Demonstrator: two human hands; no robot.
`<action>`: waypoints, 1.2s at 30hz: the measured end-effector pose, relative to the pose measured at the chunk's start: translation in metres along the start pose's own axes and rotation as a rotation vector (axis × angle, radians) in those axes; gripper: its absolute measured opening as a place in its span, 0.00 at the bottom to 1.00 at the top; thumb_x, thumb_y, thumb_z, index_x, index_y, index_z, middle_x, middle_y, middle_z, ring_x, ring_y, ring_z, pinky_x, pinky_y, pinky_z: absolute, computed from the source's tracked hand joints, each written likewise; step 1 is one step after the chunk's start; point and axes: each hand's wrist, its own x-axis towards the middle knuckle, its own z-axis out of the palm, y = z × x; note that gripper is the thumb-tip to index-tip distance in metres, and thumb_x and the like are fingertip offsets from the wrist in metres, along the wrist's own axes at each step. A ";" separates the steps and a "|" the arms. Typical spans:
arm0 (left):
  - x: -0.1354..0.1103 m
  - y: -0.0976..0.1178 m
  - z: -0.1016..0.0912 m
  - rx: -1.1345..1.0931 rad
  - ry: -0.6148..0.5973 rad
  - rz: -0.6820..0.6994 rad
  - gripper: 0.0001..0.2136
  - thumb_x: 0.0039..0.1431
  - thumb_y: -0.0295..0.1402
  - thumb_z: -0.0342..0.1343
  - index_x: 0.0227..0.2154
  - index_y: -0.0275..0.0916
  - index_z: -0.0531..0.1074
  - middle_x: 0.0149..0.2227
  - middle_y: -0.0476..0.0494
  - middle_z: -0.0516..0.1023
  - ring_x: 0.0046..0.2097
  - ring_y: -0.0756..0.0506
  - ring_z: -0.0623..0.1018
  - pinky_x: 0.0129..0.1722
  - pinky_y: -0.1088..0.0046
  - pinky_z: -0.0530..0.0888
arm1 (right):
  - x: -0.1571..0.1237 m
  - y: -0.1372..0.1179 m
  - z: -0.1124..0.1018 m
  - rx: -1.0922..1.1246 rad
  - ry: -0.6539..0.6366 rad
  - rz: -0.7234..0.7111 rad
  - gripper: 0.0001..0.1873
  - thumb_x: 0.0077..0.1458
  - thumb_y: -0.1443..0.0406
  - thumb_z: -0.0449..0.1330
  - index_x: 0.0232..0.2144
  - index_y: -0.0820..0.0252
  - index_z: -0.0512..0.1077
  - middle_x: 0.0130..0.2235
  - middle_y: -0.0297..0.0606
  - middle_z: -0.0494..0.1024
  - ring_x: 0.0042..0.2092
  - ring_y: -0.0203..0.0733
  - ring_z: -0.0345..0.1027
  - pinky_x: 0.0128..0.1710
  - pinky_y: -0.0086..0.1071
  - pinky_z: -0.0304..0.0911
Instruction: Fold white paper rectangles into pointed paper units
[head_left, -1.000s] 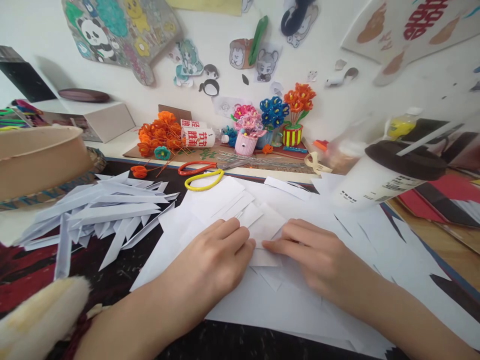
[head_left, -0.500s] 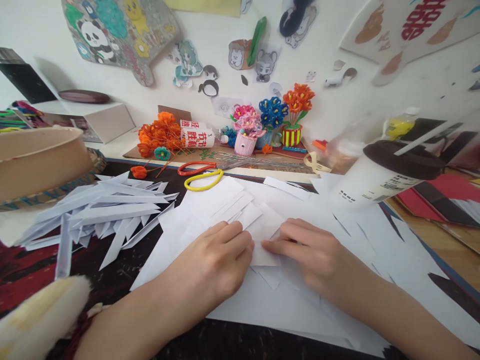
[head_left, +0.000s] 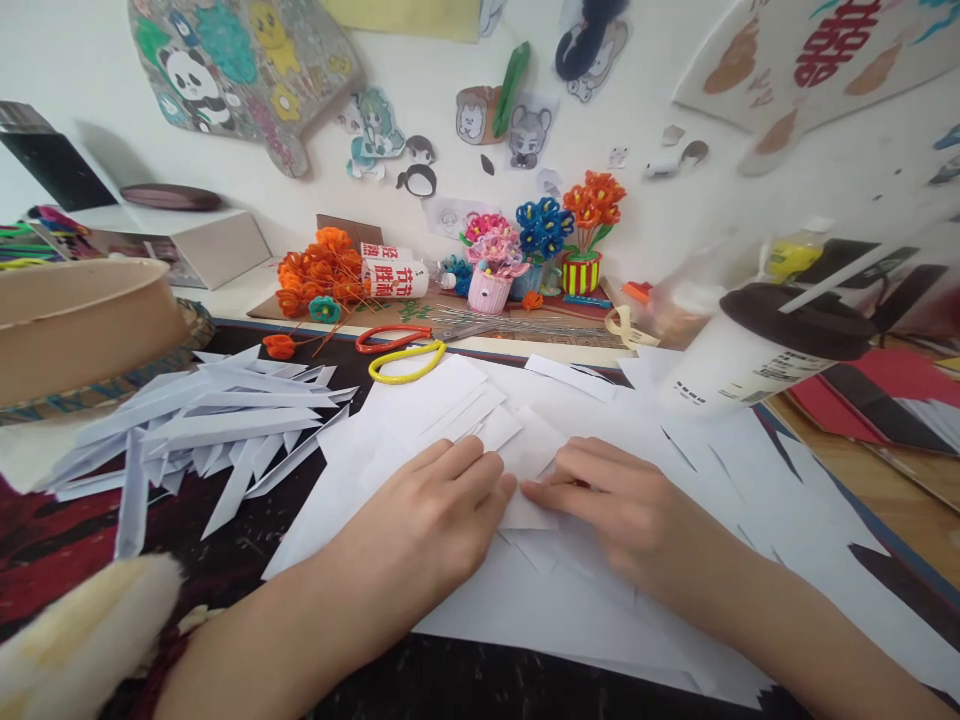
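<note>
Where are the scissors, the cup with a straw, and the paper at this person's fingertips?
Scissors (head_left: 439, 348): head view, on the yellow handle near the blades.
Cup (head_left: 735, 352): head view, on its white side.
Paper (head_left: 531, 515): head view, on its lower part.

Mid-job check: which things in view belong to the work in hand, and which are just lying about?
In the work:
left hand and right hand, both at a small white paper piece
large white paper sheets beneath
probably the piled folded white paper strips

Apparently lying about:
red-and-yellow-handled metal scissors
white cup with dark lid
orange flower bunch
beige rounded container
</note>
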 end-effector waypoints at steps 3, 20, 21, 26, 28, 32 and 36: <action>0.000 0.000 0.003 0.012 0.022 0.009 0.15 0.67 0.22 0.40 0.38 0.30 0.73 0.29 0.42 0.70 0.32 0.44 0.66 0.29 0.67 0.65 | -0.001 -0.001 0.001 -0.007 -0.015 -0.010 0.22 0.61 0.79 0.42 0.34 0.65 0.75 0.29 0.40 0.69 0.31 0.41 0.61 0.29 0.34 0.61; 0.001 -0.001 0.001 0.024 -0.076 -0.040 0.11 0.66 0.24 0.47 0.43 0.34 0.73 0.40 0.42 0.73 0.43 0.42 0.68 0.41 0.65 0.62 | 0.001 -0.005 -0.001 -0.213 0.076 -0.100 0.21 0.54 0.82 0.45 0.37 0.68 0.75 0.34 0.44 0.73 0.32 0.43 0.56 0.31 0.36 0.51; 0.001 0.000 0.001 0.025 -0.071 -0.039 0.11 0.66 0.25 0.47 0.43 0.34 0.73 0.40 0.42 0.73 0.42 0.42 0.68 0.41 0.65 0.62 | 0.001 -0.006 0.000 -0.227 0.076 -0.102 0.20 0.54 0.82 0.46 0.36 0.67 0.76 0.33 0.44 0.73 0.32 0.42 0.56 0.31 0.36 0.50; 0.002 -0.001 0.002 0.025 -0.062 -0.032 0.11 0.66 0.25 0.46 0.42 0.33 0.74 0.39 0.42 0.72 0.42 0.42 0.67 0.41 0.65 0.61 | 0.002 -0.002 0.002 -0.198 0.075 -0.043 0.23 0.50 0.82 0.47 0.35 0.62 0.77 0.32 0.41 0.73 0.32 0.43 0.55 0.30 0.36 0.48; 0.002 -0.002 0.002 0.028 -0.058 -0.041 0.10 0.66 0.25 0.47 0.41 0.34 0.74 0.38 0.42 0.72 0.42 0.42 0.67 0.41 0.65 0.61 | 0.002 0.001 0.001 -0.130 0.060 0.021 0.26 0.46 0.83 0.47 0.36 0.59 0.78 0.32 0.40 0.73 0.33 0.44 0.56 0.30 0.35 0.49; 0.000 -0.004 0.003 0.029 -0.055 -0.046 0.07 0.64 0.27 0.50 0.38 0.35 0.73 0.37 0.42 0.72 0.41 0.42 0.67 0.39 0.65 0.60 | 0.000 0.005 -0.001 0.005 -0.001 0.144 0.29 0.42 0.84 0.46 0.34 0.56 0.79 0.33 0.40 0.71 0.34 0.44 0.58 0.32 0.37 0.53; -0.001 -0.005 0.005 0.025 -0.056 -0.035 0.06 0.63 0.27 0.51 0.38 0.35 0.73 0.36 0.42 0.72 0.40 0.42 0.66 0.38 0.66 0.60 | -0.001 0.008 -0.002 0.175 -0.001 0.205 0.30 0.46 0.84 0.45 0.36 0.54 0.79 0.34 0.39 0.72 0.36 0.43 0.60 0.35 0.38 0.58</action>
